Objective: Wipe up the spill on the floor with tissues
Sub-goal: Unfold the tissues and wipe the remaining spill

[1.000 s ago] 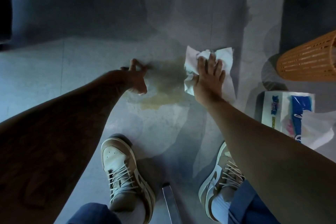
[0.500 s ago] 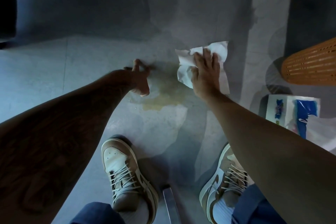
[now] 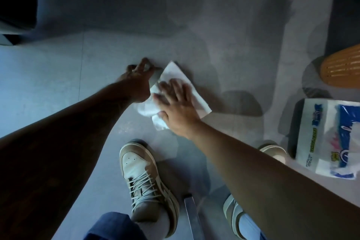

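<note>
- The right hand (image 3: 176,106) lies flat on a white tissue (image 3: 185,84), palm down, with the fingers spread and pressing it against the floor (image 3: 58,84). It grips nothing; it only pushes down on the paper.
- The tissue is crumpled under the palm and toward the left, while one flat corner points away from the person and another flat corner sticks out to the right of the hand.
- The left hand (image 3: 138,82) is just beside the tissue on its left side, with the fingertips on the floor and the fingers loosely spread. It holds nothing. I cannot tell if it touches the edge of the paper.
- The spill itself is not visible as a clear stain; the tissue and the two hands cover the place, and the grey floor near them shows only faint marks.
- A pack of tissues (image 3: 327,138) in white and blue plastic lies on the floor at the right, well apart from the hands.
- An orange basket (image 3: 342,68) with slits lies beyond the pack, at the right edge of the view.
- Two beige shoes are on the floor below the hands: the left shoe (image 3: 146,179) is fully seen, the right shoe (image 3: 233,214) is partly hidden by the right forearm.
- A narrow metal bar (image 3: 191,216) stands between the two shoes at the bottom.
</note>
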The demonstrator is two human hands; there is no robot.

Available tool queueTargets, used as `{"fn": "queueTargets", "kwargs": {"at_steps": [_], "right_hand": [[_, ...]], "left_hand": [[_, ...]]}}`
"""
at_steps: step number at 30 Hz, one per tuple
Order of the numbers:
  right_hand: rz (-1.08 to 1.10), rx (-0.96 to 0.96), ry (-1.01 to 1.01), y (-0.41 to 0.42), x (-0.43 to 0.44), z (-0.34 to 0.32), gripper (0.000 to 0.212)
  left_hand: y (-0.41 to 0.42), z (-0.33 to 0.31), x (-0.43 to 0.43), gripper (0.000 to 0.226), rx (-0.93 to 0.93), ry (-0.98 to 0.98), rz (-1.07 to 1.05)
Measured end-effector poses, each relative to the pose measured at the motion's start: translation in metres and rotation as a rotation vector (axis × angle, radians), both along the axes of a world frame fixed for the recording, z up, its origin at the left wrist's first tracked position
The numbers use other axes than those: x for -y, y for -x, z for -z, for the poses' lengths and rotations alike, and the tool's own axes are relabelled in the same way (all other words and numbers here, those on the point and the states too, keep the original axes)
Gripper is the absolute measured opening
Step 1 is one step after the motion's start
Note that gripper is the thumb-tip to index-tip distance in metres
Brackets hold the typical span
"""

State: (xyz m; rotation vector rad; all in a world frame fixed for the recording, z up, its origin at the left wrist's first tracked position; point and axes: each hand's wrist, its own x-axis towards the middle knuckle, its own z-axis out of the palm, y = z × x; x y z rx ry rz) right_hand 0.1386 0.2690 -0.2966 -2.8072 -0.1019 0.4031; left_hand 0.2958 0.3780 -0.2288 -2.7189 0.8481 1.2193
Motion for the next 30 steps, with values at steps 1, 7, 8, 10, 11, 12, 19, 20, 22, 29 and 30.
{"fn": "queueTargets", "kwargs": {"at_steps": [1,7,8,10,11,12,19,20,22,29,30], "right_hand": [[-0.043,0.005,0.008,0.004,-0.002,0.001,0.059],[0.095,0.027,0.176,0.034,0.069,0.008,0.058],[0.199,0.003,0.188,0.036,0.088,0.008,0.060],[0.349,-0.075,0.222,0.030,0.113,0.006,0.064],[0.395,-0.099,0.241,0.023,0.116,0.004,0.064],[0.436,-0.104,0.248,0.016,0.113,0.002,0.064],[0.247,-0.058,0.082,-0.056,0.033,0.001,0.067],[0.166,-0.036,0.068,-0.059,0.016,0.002,0.068],[0.003,-0.013,0.055,-0.048,-0.017,0.005,0.067],[-0.092,0.082,0.048,0.025,0.035,-0.001,0.053],[-0.022,0.104,0.022,0.027,0.055,-0.003,0.051]], "left_hand": [[-0.003,0.000,0.001,0.087,-0.022,-0.010,0.003],[-0.007,-0.006,0.003,0.094,-0.099,-0.096,0.015],[-0.006,-0.008,0.003,0.095,-0.100,-0.099,0.014],[-0.005,-0.010,0.004,0.096,-0.091,-0.105,0.016],[-0.005,-0.011,0.004,0.096,-0.090,-0.105,0.020],[-0.007,-0.012,0.005,0.097,-0.093,-0.095,0.025],[-0.031,-0.011,-0.020,0.095,-0.028,0.102,-0.138],[-0.029,-0.008,-0.023,0.094,-0.004,0.127,-0.142],[-0.026,-0.005,-0.023,0.090,0.024,0.154,-0.172],[-0.032,-0.006,-0.024,0.099,-0.057,0.109,-0.091],[-0.032,-0.006,-0.023,0.100,-0.077,0.096,-0.101]]}}
